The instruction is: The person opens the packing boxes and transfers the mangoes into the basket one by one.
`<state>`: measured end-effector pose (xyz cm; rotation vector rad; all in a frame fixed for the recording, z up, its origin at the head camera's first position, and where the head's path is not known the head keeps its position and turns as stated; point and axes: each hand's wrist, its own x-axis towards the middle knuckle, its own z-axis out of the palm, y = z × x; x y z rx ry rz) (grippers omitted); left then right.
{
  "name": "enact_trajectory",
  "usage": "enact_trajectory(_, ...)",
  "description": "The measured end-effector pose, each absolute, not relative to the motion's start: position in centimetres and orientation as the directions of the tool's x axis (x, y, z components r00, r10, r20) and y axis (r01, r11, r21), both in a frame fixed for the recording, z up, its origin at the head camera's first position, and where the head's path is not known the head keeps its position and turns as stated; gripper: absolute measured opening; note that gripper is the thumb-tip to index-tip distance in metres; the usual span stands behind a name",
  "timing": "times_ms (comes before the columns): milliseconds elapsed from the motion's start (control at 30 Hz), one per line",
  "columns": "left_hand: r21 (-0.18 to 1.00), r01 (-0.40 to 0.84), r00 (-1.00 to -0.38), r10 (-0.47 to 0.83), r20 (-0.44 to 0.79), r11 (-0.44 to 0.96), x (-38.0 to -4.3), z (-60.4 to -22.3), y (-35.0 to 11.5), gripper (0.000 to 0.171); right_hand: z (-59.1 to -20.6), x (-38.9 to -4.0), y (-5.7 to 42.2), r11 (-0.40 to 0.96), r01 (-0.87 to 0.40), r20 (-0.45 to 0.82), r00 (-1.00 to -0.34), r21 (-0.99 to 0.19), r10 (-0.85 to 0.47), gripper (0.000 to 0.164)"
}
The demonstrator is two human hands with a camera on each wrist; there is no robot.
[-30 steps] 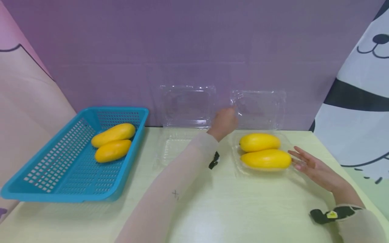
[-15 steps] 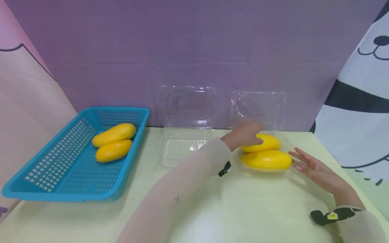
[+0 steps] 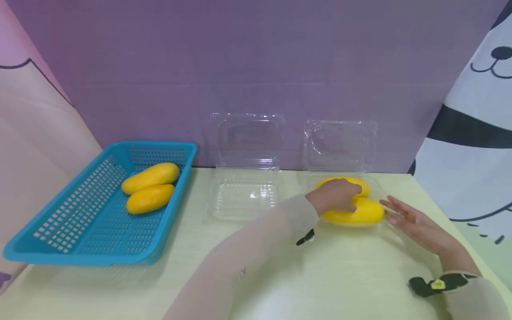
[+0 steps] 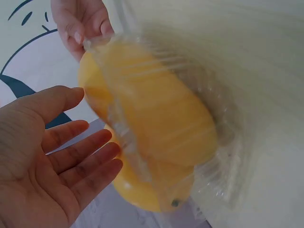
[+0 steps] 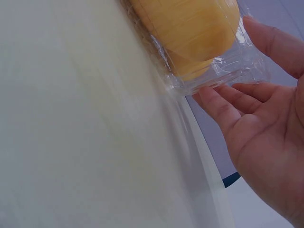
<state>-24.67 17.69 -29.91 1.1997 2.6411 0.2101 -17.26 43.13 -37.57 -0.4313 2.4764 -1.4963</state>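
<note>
Two long, smooth yellow fruits (image 3: 366,210) lie side by side in the base of a clear plastic clamshell box (image 5: 228,72) at the right of the table. My left hand (image 3: 337,195) is over these fruits, partly covering them in the head view. In the left wrist view its fingers (image 4: 92,162) are spread and loosely bent, with nothing gripped. At the box's right end is my right hand (image 3: 418,226), its fingers fairly straight. In the right wrist view those fingertips (image 5: 209,97) touch the plastic rim from below, the thumb near the upper edge.
The raised clear lid (image 3: 340,146) of this box leans at the purple backdrop. A second clamshell box (image 3: 244,195) stands opened beside it, holding nothing. On the left, a blue plastic basket (image 3: 150,249) holds two more yellow fruits (image 3: 150,198). The table's back edge meets the backdrop.
My left hand has come away from beside the right box's lid and moved right and down over the fruits. My right hand stays at the box's right end.
</note>
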Motion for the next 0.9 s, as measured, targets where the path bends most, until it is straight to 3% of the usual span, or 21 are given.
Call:
enact_trajectory(300,0.207,0.703,-0.656,0.733,-0.179,0.68,-24.0,-30.7,18.8,0.043,-37.4,-17.5,43.3,0.376,-0.153,-0.007,-0.92,-0.914,-0.392,0.063)
enact_trajectory(533,0.071,0.749,-0.636,0.746,-0.198,0.658,-23.4,-30.9,19.6,0.039,-37.6,-17.5,43.6,0.321,-0.159,0.012,-0.909,-0.933,-0.416,0.062)
enact_trajectory(900,-0.026,0.787,-0.612,0.775,-0.157,0.616,-23.3,-31.4,20.0,0.039,-37.9,-17.6,43.7,0.38,-0.166,0.011,-0.926,-0.91,-0.377,0.062)
